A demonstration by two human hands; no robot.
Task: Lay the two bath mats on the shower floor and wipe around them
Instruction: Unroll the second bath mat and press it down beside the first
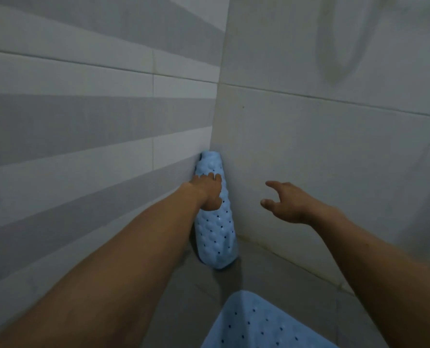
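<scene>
A rolled light-blue bath mat (216, 229), bumpy with small dark holes, stands on end in the corner where the two tiled walls meet. My left hand (208, 192) grips it around its upper half. My right hand (289, 202) hovers to the right of the roll, fingers spread, holding nothing. A second light-blue bath mat (256, 322) of the same pattern lies flat on the grey shower floor (201, 292) at the bottom of the view, close to me.
The striped grey-and-white tiled wall (83, 121) runs along the left. A pale tiled wall (334, 146) closes the right side, with a blurred hose loop (339, 59) hanging high on it. Grey floor shows between the two mats.
</scene>
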